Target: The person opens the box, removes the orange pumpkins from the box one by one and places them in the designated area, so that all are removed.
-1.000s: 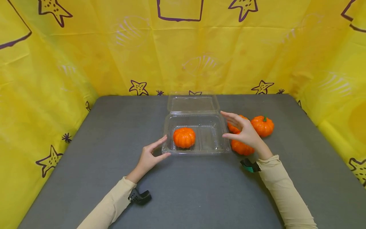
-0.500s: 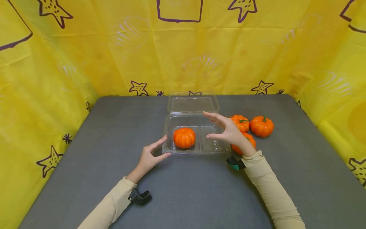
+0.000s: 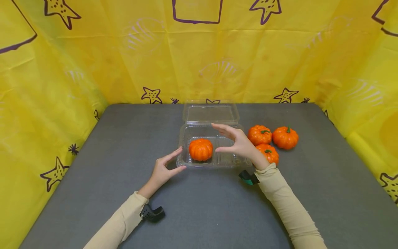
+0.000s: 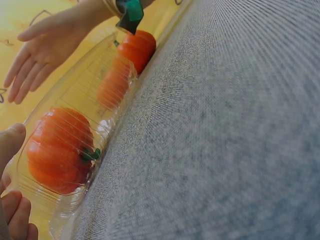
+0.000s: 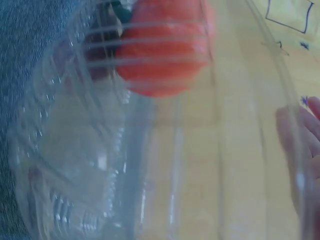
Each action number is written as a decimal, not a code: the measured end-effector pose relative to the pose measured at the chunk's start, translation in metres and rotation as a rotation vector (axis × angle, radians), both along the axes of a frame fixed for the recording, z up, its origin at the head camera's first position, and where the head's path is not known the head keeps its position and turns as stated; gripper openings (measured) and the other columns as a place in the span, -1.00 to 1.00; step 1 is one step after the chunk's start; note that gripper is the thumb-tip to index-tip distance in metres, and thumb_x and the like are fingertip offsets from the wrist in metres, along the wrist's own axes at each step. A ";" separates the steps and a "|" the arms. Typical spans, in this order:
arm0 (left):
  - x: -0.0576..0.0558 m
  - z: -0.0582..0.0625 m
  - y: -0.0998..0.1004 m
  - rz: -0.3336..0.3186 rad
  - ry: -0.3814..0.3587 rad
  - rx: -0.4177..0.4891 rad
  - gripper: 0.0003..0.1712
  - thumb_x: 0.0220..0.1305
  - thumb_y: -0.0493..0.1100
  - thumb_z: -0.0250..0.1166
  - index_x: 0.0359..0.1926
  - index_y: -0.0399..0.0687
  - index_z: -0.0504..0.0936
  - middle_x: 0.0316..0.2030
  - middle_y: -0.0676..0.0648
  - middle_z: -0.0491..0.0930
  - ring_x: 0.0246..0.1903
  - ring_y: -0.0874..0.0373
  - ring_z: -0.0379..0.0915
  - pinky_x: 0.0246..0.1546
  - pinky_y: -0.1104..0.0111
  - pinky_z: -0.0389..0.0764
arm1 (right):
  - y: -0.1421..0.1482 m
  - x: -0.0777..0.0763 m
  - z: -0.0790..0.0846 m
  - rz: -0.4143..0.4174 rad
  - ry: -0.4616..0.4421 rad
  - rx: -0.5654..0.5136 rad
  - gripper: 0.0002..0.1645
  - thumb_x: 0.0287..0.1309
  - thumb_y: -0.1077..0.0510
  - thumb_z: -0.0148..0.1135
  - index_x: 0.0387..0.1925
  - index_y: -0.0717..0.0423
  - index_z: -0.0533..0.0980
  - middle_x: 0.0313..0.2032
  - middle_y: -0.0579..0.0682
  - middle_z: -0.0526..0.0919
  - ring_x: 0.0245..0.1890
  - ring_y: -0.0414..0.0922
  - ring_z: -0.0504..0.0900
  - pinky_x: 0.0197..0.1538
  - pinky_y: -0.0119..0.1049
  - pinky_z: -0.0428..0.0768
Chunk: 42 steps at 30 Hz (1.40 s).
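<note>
A clear plastic clamshell container [image 3: 202, 165] sits on the table with its lid [image 3: 211, 113] folded back. One small orange pumpkin [image 3: 200, 149] lies in its left half, its green stem [image 4: 91, 155] showing in the left wrist view. At the container's left front corner, my left hand [image 3: 160, 171] has thumb and forefinger spread wide, fingertips right at the rim. My right hand [image 3: 240, 142] hovers over the right half with nothing in it, thumb apart from its extended fingers. In the right wrist view, the ribbed clear plastic fills most of the picture.
Three more orange pumpkins stand close together right of the container: a back one [image 3: 259, 135], a far-right one [image 3: 285, 138] and a front one [image 3: 269, 155] partly behind the right wrist. Yellow patterned cloth [image 3: 199, 52] walls the grey table [image 3: 192, 207] on the back and sides.
My right hand has moved left from beside the pumpkins to over the container's right half, uncovering more of those pumpkins. The left hand, container and pumpkin inside have stayed put.
</note>
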<state>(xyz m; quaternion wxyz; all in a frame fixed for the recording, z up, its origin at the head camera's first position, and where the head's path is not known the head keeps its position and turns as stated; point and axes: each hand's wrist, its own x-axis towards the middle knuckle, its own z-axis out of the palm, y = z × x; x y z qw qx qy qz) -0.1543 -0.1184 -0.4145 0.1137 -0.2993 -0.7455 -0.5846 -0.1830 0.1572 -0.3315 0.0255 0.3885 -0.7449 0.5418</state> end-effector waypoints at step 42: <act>-0.001 -0.001 0.000 -0.020 0.032 0.007 -0.38 -0.26 -0.57 0.39 -0.05 -0.64 0.41 -0.04 -0.46 0.39 0.03 -0.18 0.32 0.08 0.35 0.29 | -0.030 0.005 -0.021 0.071 -0.013 0.117 -0.46 -0.18 0.40 0.37 -0.07 0.49 0.44 -0.08 0.27 0.52 -0.03 0.09 0.48 0.04 -0.23 0.41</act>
